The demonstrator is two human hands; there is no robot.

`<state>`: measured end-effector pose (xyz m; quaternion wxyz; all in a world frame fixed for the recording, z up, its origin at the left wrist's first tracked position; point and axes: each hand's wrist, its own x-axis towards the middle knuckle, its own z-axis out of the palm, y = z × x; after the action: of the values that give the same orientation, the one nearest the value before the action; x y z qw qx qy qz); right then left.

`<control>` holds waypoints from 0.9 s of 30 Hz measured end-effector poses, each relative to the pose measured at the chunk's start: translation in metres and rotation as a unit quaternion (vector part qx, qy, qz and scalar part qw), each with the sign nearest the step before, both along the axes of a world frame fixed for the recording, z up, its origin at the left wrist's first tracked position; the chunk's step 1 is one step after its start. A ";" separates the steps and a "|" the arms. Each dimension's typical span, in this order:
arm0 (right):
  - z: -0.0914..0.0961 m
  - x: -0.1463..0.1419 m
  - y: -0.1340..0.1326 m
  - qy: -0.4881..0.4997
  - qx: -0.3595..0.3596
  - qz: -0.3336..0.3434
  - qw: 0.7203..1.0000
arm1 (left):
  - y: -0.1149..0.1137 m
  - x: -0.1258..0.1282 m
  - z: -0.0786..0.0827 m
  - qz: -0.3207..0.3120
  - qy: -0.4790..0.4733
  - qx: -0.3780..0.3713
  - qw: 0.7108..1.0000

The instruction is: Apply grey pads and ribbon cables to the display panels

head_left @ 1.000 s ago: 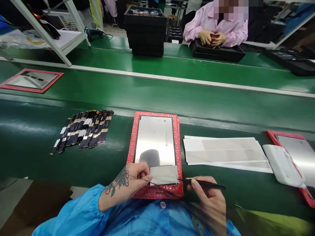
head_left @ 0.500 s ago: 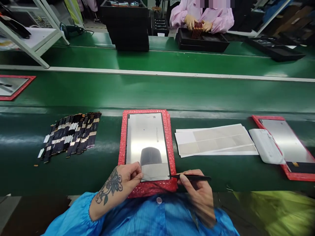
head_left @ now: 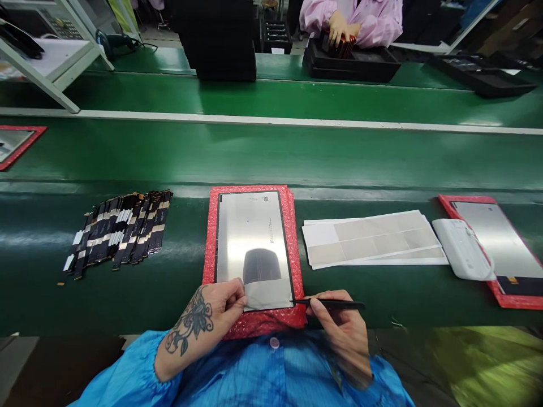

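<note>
At the near edge of the counter [head_left: 254,152], black tweezers [head_left: 331,304] are pinched between the thumb and fingers of the right hand [head_left: 341,323]. Their tips are set at the lower right corner of a pale grey strip [head_left: 269,294]; whether it is gripped by them cannot be told. By the left hand [head_left: 224,299], the strip's left end is pinched between thumb and forefinger.

Compared with a second ago, when the right end of the strip was seen past the panel's side border, it has been drawn inward and laid along the lower edge of the metal-backed panel [head_left: 250,226]. The strip can therefore be judged close to lined up, though not yet released. The panel is borne on red bubble wrap [head_left: 271,323], and its lower left corner is hidden by the left hand.

A little farther, a heap of dark flex cables [head_left: 121,232] is spread to the left, and white sheets [head_left: 373,240] are fanned to the right. Beyond the sheets, a second panel [head_left: 487,232] is partly covered by a white device [head_left: 462,249], by which direct lifting might be hindered.

Across the counter, reddish pieces are handled by a co-worker's hands [head_left: 338,27] above a black tray [head_left: 352,68].
</note>
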<state>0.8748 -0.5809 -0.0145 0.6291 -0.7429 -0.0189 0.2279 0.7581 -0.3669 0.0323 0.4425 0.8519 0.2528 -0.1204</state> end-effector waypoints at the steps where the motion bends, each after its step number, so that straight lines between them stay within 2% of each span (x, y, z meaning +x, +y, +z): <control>1: -0.001 0.000 0.000 0.003 0.001 0.000 1.000 | 0.000 0.000 0.000 -0.001 -0.003 0.004 1.000; 12: -0.004 0.000 -0.004 -0.004 0.008 0.001 1.000 | -0.005 -0.004 -0.006 -0.009 -0.048 0.054 0.997; 17: -0.003 0.003 -0.006 -0.011 0.001 0.027 1.000 | -0.006 -0.009 -0.012 -0.009 -0.078 0.061 0.995; 27: -0.002 0.004 -0.006 -0.002 0.000 0.017 1.000 | -0.006 -0.009 -0.015 -0.009 -0.090 0.058 0.994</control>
<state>0.8785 -0.5868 -0.0164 0.6248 -0.7432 -0.0324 0.2371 0.7490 -0.3728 0.0177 0.4125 0.8858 0.2104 -0.0322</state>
